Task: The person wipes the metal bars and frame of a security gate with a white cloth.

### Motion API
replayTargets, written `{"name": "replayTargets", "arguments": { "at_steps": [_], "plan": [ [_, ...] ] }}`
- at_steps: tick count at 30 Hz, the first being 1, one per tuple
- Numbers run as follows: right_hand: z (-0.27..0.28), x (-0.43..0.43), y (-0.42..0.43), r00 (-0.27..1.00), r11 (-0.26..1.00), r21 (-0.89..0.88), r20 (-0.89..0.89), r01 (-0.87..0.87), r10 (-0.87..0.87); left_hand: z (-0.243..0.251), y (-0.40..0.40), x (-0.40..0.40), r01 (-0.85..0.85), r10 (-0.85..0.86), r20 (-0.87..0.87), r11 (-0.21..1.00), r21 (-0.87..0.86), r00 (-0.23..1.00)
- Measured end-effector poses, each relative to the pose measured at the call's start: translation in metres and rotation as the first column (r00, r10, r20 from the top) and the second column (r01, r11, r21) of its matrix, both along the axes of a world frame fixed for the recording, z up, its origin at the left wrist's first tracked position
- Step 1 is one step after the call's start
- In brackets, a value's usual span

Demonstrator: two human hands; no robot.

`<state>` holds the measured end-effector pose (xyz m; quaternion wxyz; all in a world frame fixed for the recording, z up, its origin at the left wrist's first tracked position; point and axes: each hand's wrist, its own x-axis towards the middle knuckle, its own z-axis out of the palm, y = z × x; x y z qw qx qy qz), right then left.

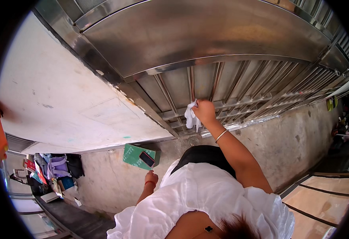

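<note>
Before me stands a stainless steel gate [204, 38] with a wide smooth panel and vertical tubes over flat sheet. My right hand [205, 110], a bangle on its wrist, is closed on a white cloth [193, 116] that hangs down in front of the tubes low on the gate. My left hand [151, 177] is low beside my body, near a green cardboard box [132, 155] on the floor. A smartphone [147, 159] lies over the box in this view; a thin pale thing shows between it and my left fingers, and what they hold is unclear.
A white wall [73, 98] with chipped edges adjoins the gate on the left. Bags, among them a purple backpack [57, 167], are piled at the far left on the concrete floor [102, 179]. Glazed panels [321, 197] stand at the lower right. Part of a face shows at the left rim.
</note>
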<state>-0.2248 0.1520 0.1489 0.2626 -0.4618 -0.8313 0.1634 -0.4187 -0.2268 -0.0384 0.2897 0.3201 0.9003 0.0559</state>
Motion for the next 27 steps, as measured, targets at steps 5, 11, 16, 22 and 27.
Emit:
{"name": "replayTargets", "arguments": {
  "at_steps": [5,11,16,22,27],
  "plan": [
    [0.048,0.004,0.003,0.988,0.996,0.092,-0.152,-0.015,0.029,0.008,0.005,0.001,-0.010,0.009,0.036,0.999,0.033,0.999],
    [0.064,0.000,-0.004,0.943,0.996,0.093,-0.333,0.001,0.030,-0.009,-0.023,0.006,-0.007,0.010,0.055,0.998,-0.057,0.998],
    [-0.024,0.000,0.006,0.998,1.000,-0.020,-0.054,0.022,-0.023,0.001,-0.016,0.009,-0.029,0.029,0.038,1.000,-0.004,0.999],
    [-0.019,-0.003,0.005,0.999,0.996,-0.078,0.018,0.048,-0.047,0.003,-0.021,0.006,-0.056,0.056,-0.006,0.998,0.008,0.998],
    [0.059,-0.003,-0.002,0.956,0.998,-0.020,-0.290,0.052,-0.056,-0.002,-0.039,0.010,-0.074,0.077,0.062,0.996,-0.044,0.995]
  ]
}}
